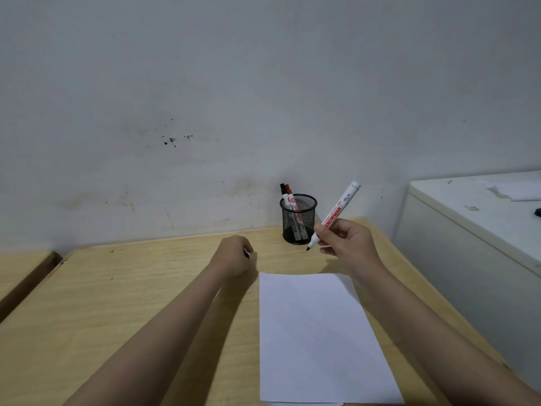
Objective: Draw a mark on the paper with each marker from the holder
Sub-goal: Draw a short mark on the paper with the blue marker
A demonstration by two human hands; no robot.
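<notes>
A blank white sheet of paper (316, 338) lies on the wooden table (131, 294), right of centre. A black mesh holder (298, 219) stands at the table's far edge with two capped markers (289, 197) in it, one black-capped, one red-capped. My right hand (348, 241) grips a white uncapped marker (339, 210), its dark tip pointing down-left just beyond the paper's far edge. My left hand (234, 254) is curled shut left of the holder, with a small dark piece, probably the cap, showing at its fingers.
A grey-white wall rises right behind the table. A white cabinet (468, 230) stands close on the right, with papers on top. A second wooden table edge (23, 271) sits at the far left.
</notes>
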